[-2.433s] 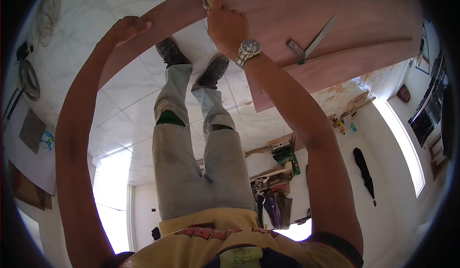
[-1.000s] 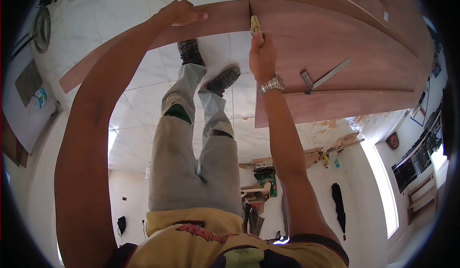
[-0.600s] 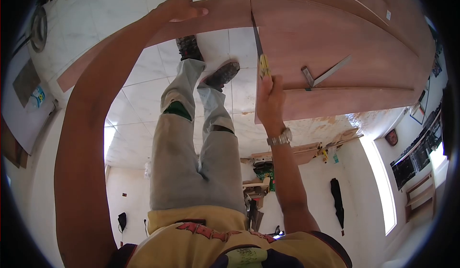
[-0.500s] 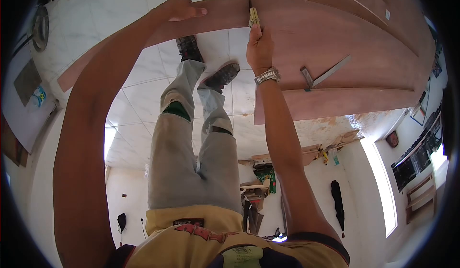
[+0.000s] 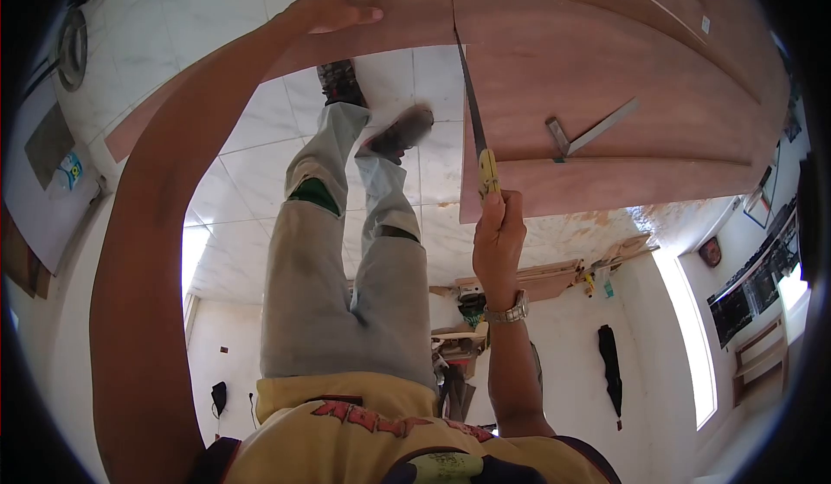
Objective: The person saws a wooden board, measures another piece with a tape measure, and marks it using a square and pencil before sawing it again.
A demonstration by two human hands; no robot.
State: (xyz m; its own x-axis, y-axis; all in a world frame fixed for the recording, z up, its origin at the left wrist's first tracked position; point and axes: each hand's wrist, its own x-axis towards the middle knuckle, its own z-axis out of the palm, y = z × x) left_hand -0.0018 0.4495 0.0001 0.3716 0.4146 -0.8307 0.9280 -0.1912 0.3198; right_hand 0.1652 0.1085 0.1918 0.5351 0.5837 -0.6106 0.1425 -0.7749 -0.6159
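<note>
My right hand (image 5: 499, 240) is closed round the yellow handle of a handsaw (image 5: 487, 171). Its dark blade slants up and left, the tip at a cut line across a reddish-brown wooden board (image 5: 407, 18). Fingers bent over the far edge and thumb on top, my left hand (image 5: 336, 9) grips this long curved board left of the cut. To the right, the board lies over larger sheets of similar wood (image 5: 623, 68). A metal try square (image 5: 573, 133) rests on one sheet, right of the saw.
White floor tiles (image 5: 251, 181) lie under the board, where my two shoes (image 5: 396, 133) stand. At the left, a plastic bottle (image 5: 67, 172) is beside a pale panel. Wood pieces and tools (image 5: 554, 280) sit along the wall behind me. A dark cloth (image 5: 610, 367) hangs there.
My right hand has drawn the handsaw back toward my body, baring more of the blade and the cut line. My left hand stays on the board, shifted slightly.
</note>
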